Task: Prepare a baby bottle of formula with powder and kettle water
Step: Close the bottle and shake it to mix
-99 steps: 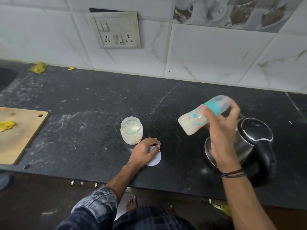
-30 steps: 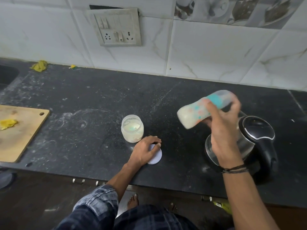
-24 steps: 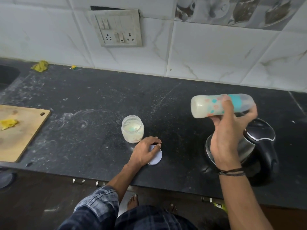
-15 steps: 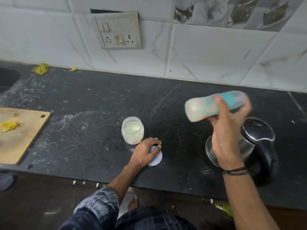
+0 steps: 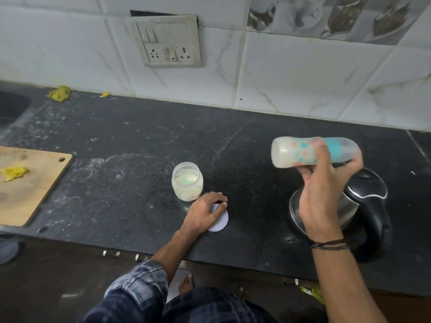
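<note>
From the head camera, our right hand (image 5: 324, 194) curls its fingers round the baby bottle (image 5: 300, 152). The bottle is held sideways in the air above the kettle (image 5: 363, 206), with milky mix inside. Our left hand (image 5: 205, 210) lies loose on the white lid (image 5: 220, 223), gripping nothing, just beside the open powder jar (image 5: 187, 181) on the counter (image 5: 140, 148). We judge two risks: a poorly screwed collar would spray formula over the kettle, and a slipping grip would drop the bottle onto it.

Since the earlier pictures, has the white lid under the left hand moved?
No. The lid stays just front-right of the powder jar, under the left hand.
</note>
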A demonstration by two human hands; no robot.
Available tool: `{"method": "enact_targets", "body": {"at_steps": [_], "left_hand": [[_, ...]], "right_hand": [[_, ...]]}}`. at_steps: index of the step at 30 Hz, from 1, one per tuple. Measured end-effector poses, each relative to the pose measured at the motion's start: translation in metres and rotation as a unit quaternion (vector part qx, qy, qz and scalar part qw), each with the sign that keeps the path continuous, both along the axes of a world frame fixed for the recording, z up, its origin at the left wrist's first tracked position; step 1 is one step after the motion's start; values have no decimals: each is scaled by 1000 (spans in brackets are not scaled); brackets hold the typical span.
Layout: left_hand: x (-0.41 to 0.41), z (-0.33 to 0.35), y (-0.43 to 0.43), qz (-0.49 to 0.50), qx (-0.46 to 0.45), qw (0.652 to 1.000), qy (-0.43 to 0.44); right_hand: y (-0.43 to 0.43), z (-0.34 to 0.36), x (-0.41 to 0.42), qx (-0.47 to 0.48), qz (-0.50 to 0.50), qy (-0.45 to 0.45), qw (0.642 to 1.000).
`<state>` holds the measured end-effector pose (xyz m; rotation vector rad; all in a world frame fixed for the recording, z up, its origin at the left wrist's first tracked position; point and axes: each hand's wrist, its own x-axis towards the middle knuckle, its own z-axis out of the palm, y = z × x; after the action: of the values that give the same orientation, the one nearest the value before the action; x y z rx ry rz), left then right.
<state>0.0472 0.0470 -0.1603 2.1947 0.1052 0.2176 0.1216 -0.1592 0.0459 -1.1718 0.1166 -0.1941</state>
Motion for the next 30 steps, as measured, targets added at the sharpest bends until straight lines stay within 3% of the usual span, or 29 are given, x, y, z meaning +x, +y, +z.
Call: {"method": "enact_targets", "body": {"at_steps": [3, 7, 10, 15, 18, 23, 27, 30], "left_hand": [[-1, -1, 1, -3, -3, 1000, -1], [0, -1, 1, 0, -5, 1000, 2], [0, -3, 0, 2, -4, 1000, 2], [0, -1, 0, 3, -7, 1000, 3], [-1, -2, 0, 4, -6, 1000, 2], [0, -1, 0, 5, -3, 1000, 3], [-1, -1, 1, 1, 0, 1000, 7], [-1, 0, 0, -2, -1, 1000, 2]], "right_hand": [[1, -3, -5, -81, 83, 5, 993], [3, -4, -6, -4, 9, 8, 1000], [5, -6, -9, -65, 87, 9, 994], [5, 0, -8, 5, 1, -8, 1000], [1, 0, -6, -66, 77, -9, 995], [-6, 8, -4, -10, -3, -37, 999], [-3, 2, -7, -78, 73, -17, 994], [-3, 7, -9, 6, -20, -31, 999]]}}
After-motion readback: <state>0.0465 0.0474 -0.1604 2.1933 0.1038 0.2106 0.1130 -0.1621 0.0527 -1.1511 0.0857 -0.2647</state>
